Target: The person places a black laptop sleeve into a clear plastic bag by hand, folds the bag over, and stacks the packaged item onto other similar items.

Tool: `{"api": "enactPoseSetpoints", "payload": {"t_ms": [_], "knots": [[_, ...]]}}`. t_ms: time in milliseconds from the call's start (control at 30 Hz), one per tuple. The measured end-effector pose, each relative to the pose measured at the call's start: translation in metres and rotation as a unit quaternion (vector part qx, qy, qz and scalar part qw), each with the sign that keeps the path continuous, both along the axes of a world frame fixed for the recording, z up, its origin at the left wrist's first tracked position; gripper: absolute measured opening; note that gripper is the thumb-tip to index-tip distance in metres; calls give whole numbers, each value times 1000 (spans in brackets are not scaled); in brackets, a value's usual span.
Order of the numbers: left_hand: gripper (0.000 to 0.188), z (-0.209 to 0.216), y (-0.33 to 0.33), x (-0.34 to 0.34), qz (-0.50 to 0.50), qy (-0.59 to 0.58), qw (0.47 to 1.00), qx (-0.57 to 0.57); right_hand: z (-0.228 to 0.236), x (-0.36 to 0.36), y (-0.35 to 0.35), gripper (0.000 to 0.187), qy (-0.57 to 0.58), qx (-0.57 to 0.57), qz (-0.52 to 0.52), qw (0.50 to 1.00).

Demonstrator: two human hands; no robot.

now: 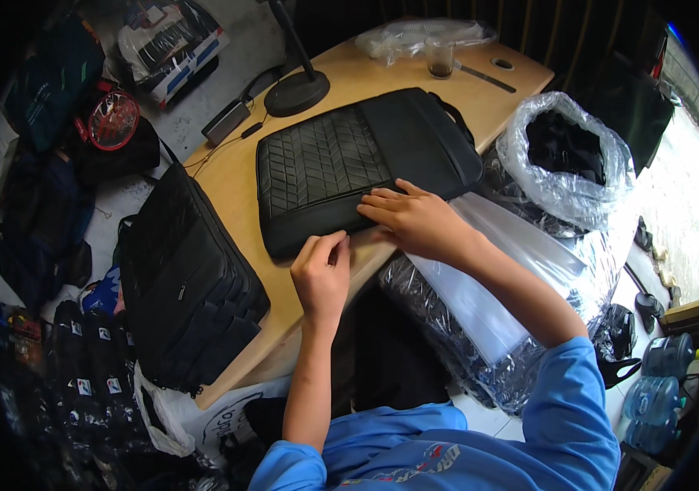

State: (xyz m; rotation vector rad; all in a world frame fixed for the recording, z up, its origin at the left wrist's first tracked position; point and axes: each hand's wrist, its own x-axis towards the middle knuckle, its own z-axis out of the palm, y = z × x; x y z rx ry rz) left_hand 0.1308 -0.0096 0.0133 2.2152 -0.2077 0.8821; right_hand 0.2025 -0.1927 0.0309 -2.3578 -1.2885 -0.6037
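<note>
Two hands of yours met the black laptop bag point(361, 168) lying flat at frame centre on the wooden table point(374, 78): left hand point(322, 274) curled at its near edge, right hand point(413, 219) pressed flat, fingers spread, gripping nothing.

A flat black bag point(366, 164) lies in the middle of the wooden desk point(382, 78). The left hand point(322, 274) rests at the bag's near edge, fingers curled on its rim. The right hand point(415, 219) lies flat on the bag's near right corner. A stack of black bags point(190, 286) sits on the desk's left end. A lamp base point(296, 92) stands near the far edge, and a glass point(440, 59) stands at the far right. A clear plastic sleeve point(488, 278) hangs off the desk's right edge, under the right arm.
</note>
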Motion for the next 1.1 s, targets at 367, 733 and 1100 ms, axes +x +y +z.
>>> {"api": "enactPoseSetpoints", "payload": {"t_ms": [367,733,1100], "knots": [[6,2,12,-26,59,53,995,-62,-15,23,-33,41,9,50,62,997],[8,-9,-9,-24,133,24,991,12,-23,18,-44,39,-134,0,-3,991],[17,8,-29,23,10,-41,960,278,10,54,-206,20,-74,338,-369,863]]}}
